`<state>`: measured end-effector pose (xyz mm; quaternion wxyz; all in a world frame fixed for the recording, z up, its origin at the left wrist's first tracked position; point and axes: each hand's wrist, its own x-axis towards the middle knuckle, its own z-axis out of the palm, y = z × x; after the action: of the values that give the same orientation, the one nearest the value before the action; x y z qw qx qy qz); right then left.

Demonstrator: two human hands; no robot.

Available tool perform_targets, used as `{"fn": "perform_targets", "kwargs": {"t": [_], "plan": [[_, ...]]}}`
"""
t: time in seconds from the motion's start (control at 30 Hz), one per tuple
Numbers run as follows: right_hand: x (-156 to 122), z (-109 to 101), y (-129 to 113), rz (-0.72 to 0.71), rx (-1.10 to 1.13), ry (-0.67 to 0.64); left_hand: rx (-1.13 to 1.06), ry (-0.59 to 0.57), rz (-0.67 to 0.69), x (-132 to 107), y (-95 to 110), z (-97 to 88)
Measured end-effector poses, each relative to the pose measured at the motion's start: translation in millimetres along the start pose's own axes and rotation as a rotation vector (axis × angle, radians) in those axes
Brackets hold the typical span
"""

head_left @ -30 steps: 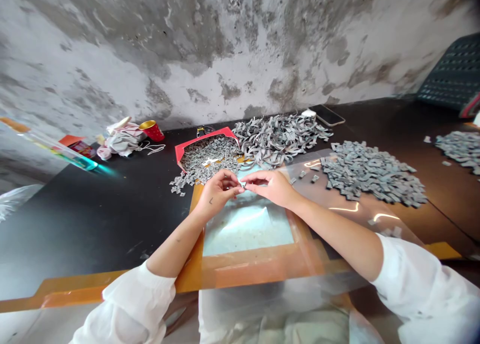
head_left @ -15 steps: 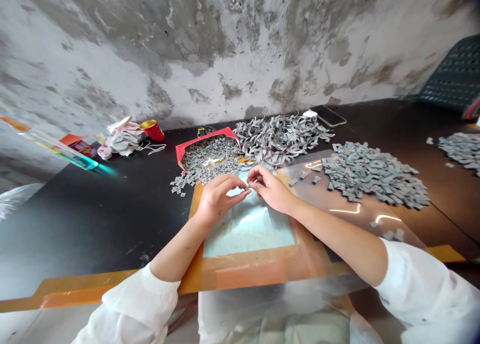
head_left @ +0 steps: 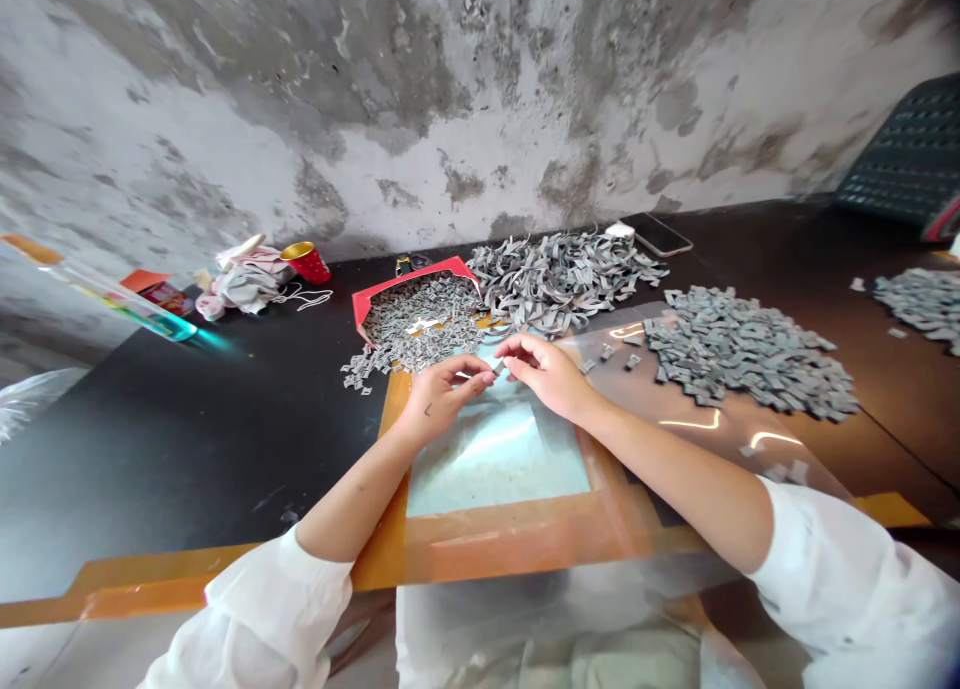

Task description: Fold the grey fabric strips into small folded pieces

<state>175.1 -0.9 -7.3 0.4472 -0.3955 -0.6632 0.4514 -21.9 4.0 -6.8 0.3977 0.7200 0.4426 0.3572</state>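
My left hand (head_left: 442, 397) and my right hand (head_left: 546, 374) meet fingertip to fingertip above a pale sheet (head_left: 499, 469) taped to the table. Between them is a small grey piece (head_left: 499, 367), pinched by thumb and fingers of both hands; its exact shape is too small to make out. Just beyond the left hand, a torn red box (head_left: 416, 278) lies on its side, spilling small grey buckle-like pieces (head_left: 424, 319). Behind the right hand is a heap of grey fabric strips (head_left: 562, 274). To the right spreads a pile of grey folded tabs (head_left: 742, 349), with a few loose ones nearer my hand.
Along the wall stand a red cup (head_left: 306, 261), crumpled cloth (head_left: 247, 281) and a phone (head_left: 660, 235). At the left is a clear tube with blue liquid (head_left: 161, 319). Another grey pile (head_left: 922, 304) and a dark basket (head_left: 904, 159) are far right. Orange tape (head_left: 517, 544) lines the front edge.
My left hand has turned slightly, its fingers closing nearer to the right hand's fingertips around the small grey piece. The right hand has hardly moved, and the piles look the same.
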Motion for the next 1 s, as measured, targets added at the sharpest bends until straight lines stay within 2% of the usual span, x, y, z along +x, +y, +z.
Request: {"fn": "perform_targets", "kwargs": {"t": [0.1, 0.27, 0.37, 0.5, 0.67, 0.73, 0.87, 1.0], "plan": [[0.6, -2.1, -3.8, -0.020, -0.011, -0.025, 0.026, 0.018, 0.004, 0.7, 0.7, -0.9], [-0.3, -1.6, -5.1, -0.006, 0.004, -0.006, 0.137, -0.035, 0.045, -0.3, 2.1, -1.4], [0.5, -1.5, -3.1, 0.017, 0.011, 0.004, 0.189, -0.023, 0.158, -1.6, 1.2, -1.5], [0.9, -0.1, -3.6, 0.033, 0.134, -0.027, 0.235, 0.007, 0.347, -2.5, 1.2, -2.6], [-2.3, 5.5, -5.0, 0.029, 0.210, -0.016, 0.304, 0.067, 0.481, -3.6, 4.1, -3.9], [-3.5, 7.1, -4.2, 0.041, 0.248, -0.038, 0.303, 0.114, 0.466, -5.5, 5.2, -3.0], [-5.4, 8.4, -4.8, 0.000, 0.193, -0.065, 0.098, 0.221, 0.249, -9.8, 6.4, 1.2], [-4.7, 6.1, -6.4, 0.002, 0.128, -0.005, 0.007, 0.223, 0.107, -8.1, 7.5, 3.9]]}}
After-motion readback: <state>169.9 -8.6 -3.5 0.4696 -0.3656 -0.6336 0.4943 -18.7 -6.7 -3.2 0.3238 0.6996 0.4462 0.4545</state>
